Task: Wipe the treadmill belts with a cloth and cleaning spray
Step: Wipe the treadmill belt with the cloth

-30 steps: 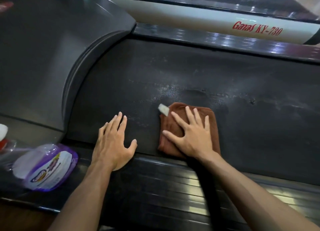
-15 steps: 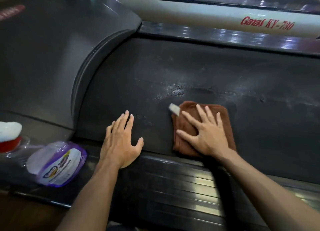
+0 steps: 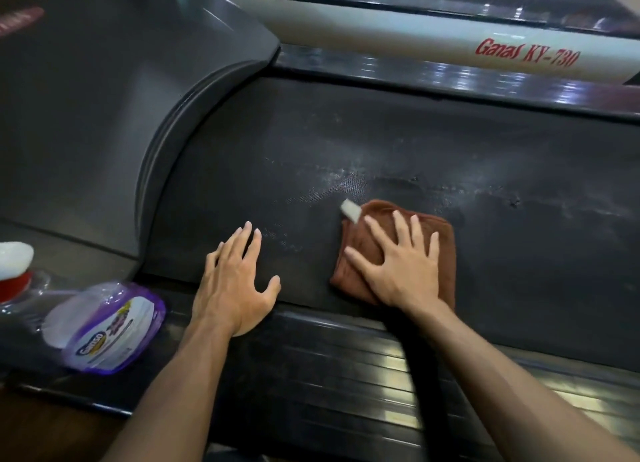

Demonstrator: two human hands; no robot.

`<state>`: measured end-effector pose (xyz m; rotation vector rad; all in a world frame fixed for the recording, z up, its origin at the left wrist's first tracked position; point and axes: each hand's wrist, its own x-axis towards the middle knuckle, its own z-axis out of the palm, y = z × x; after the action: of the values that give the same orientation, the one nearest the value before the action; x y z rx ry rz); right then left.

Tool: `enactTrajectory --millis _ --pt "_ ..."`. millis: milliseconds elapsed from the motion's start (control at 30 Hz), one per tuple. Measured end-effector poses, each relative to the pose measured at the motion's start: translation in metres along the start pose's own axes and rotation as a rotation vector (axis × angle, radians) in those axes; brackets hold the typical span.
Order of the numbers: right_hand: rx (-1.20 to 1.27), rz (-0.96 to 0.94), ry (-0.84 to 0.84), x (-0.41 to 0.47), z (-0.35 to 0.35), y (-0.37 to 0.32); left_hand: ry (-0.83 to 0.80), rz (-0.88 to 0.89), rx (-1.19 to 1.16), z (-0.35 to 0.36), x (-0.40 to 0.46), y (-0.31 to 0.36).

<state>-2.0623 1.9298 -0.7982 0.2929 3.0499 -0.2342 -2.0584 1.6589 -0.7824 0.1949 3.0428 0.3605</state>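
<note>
Two hands: cloth [image 3: 446, 239] under right [image 3: 403, 267], left [image 3: 235, 281] beside.

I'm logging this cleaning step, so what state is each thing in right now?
Cloth: folded, lying flat on the belt under the right hand.
Belt: streaked with wet spray patches beyond the cloth.
Spray bottle: lying on its side on the side rail, untouched.
Left hand: fingers straight, flat across the belt's edge and the rail.
Right hand: fingers spread, pressing the cloth.

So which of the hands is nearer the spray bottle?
Left. The left hand rests on the belt just right of the spray bottle; the right hand presses the cloth farther right.
</note>
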Motion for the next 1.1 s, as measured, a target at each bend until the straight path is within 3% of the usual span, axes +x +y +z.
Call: enactTrajectory --millis 67,133,233,333,467,567,767,833,1000,1033,1100 --pt "0.053 0.156 -0.041 0.030 -0.005 -0.010 0.004 -0.001 -0.001 0.000 0.000 0.001" --pt "0.074 0.188 -0.048 0.047 -0.004 -0.032 -0.002 0.003 0.000 -0.001 0.000 0.001" --pt "0.049 -0.034 0.008 0.026 0.004 -0.051 0.002 0.001 0.005 -0.002 -0.001 0.001" --pt "0.017 -0.213 0.058 -0.022 0.007 -0.024 0.005 0.001 0.008 -0.002 -0.002 0.001" --pt "0.012 0.043 0.053 -0.007 -0.003 0.028 -0.001 0.002 0.010 -0.001 -0.001 0.001" --pt "0.050 0.204 0.012 0.037 -0.011 0.023 -0.001 -0.004 0.014 -0.001 0.000 0.001" --pt "0.008 -0.247 0.008 0.000 -0.002 0.001 0.001 -0.007 0.024 -0.002 0.000 0.002" --pt "0.000 -0.169 0.050 -0.023 0.000 0.020 -0.006 -0.004 0.027 -0.002 -0.001 0.001" --pt "0.063 0.340 0.022 0.018 -0.013 0.037 -0.013 -0.011 0.023 -0.003 -0.001 0.003" --pt "0.065 0.351 0.010 0.032 -0.015 0.033 -0.010 -0.013 0.021 -0.003 -0.001 0.003" --pt "0.027 0.195 -0.029 0.048 -0.015 0.021 -0.014 -0.013 0.030 -0.004 -0.001 0.003"
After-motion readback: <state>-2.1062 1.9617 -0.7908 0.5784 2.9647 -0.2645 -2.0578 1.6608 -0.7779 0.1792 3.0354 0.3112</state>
